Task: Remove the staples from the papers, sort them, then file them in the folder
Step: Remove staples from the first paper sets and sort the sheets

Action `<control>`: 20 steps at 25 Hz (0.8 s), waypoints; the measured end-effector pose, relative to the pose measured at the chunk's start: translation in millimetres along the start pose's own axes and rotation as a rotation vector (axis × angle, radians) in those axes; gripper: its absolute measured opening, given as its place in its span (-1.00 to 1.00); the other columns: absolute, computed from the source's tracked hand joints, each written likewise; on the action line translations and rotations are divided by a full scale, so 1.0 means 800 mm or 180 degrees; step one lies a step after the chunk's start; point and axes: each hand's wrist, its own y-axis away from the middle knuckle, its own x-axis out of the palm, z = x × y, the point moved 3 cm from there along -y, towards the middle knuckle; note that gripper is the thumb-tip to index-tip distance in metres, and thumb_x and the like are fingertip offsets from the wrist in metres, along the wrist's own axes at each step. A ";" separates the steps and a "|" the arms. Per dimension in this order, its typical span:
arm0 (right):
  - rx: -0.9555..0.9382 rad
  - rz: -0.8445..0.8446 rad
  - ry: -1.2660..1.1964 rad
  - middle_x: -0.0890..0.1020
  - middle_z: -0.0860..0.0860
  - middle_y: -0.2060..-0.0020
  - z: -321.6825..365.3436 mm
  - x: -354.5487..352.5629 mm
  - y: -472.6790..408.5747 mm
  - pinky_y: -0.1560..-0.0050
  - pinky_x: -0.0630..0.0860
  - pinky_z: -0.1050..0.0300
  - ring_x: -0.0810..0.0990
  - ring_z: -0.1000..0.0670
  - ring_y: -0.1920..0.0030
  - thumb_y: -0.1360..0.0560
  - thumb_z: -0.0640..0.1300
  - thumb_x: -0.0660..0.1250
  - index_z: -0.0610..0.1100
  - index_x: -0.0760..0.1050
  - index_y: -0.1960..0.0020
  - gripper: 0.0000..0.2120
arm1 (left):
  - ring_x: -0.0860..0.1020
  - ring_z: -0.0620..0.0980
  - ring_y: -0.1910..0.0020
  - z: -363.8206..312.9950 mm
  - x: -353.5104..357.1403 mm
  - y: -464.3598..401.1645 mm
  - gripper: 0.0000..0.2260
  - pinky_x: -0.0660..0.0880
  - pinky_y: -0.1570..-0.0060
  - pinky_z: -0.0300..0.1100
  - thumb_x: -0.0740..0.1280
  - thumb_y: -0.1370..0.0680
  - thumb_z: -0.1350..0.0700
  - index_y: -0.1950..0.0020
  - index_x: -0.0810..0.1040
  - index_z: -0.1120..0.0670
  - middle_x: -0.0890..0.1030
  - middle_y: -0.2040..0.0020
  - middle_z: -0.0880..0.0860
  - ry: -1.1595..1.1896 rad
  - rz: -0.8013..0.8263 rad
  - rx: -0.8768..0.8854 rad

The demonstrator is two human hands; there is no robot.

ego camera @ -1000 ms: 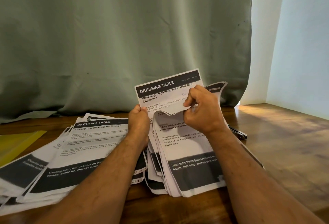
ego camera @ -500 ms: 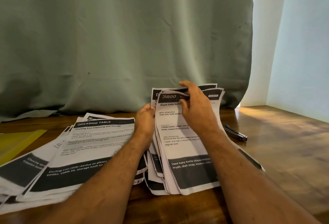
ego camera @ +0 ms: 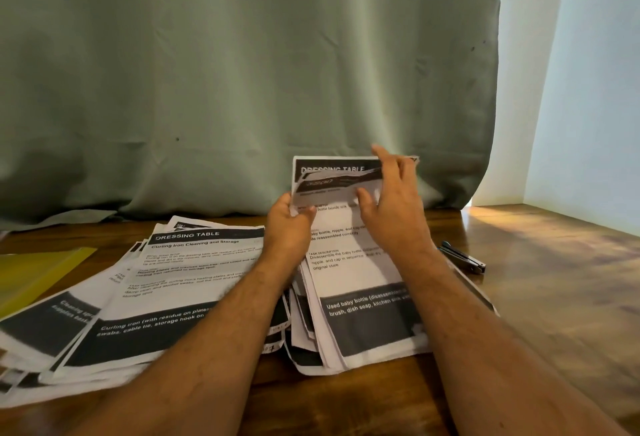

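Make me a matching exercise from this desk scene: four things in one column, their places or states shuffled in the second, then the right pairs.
Things:
1. yellow folder
2. staple remover
3. curling iron sheet
4. baby bottle sheet

Places or states:
A. top of the pile lying left of the left hand
B. at the table's far left edge
C. front of the tilted bundle, its top bent forward by the right hand
D. on the bare wood to the right of the right forearm

Pairs: 1-B, 2-D, 3-A, 4-C
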 end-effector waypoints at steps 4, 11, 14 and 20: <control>0.0746 -0.0190 0.0198 0.29 -0.12 -0.45 -0.027 -0.026 -0.008 -0.37 0.38 -0.13 0.37 -0.14 -0.38 -0.48 0.10 0.43 -0.04 0.08 -0.56 -0.19 | 0.71 0.12 0.09 -0.010 -0.024 -0.011 -0.84 0.67 0.14 0.08 0.29 -0.64 0.21 -0.19 0.56 0.04 0.71 -0.01 0.09 0.0907 -0.0301 -0.0538; 0.1581 0.0896 -0.0701 0.73 -0.02 0.07 -0.061 -0.020 -0.009 -0.05 0.63 -0.02 0.70 -0.04 0.11 -0.43 0.01 0.51 -0.12 0.62 -0.08 -0.70 | 0.71 0.21 0.03 -0.016 -0.044 -0.016 -0.76 0.67 0.15 0.17 0.34 -0.63 0.09 -0.26 0.54 0.14 0.71 -0.05 0.19 0.1212 0.0131 -0.1221; 0.1840 0.0598 -0.1196 0.73 -0.03 0.13 -0.066 -0.024 -0.009 -0.02 0.65 -0.11 0.73 -0.07 0.16 -0.41 -0.05 0.53 -0.11 0.61 -0.02 -0.76 | 0.68 0.20 -0.07 -0.015 -0.037 -0.002 -0.77 0.66 0.05 0.11 0.33 -0.61 0.23 -0.27 0.56 0.18 0.69 -0.12 0.21 0.0825 0.0740 -0.1336; 0.1435 0.1326 -0.1513 0.73 0.04 0.03 -0.029 -0.029 -0.001 -0.02 0.65 -0.01 0.73 0.00 0.13 -0.50 -0.12 0.45 0.01 0.57 -0.11 -0.81 | 0.69 0.06 0.01 -0.039 -0.019 -0.006 -0.79 0.63 -0.07 0.05 0.41 -0.55 0.27 -0.04 0.60 -0.04 0.71 -0.11 0.05 -0.0386 0.0197 -0.0147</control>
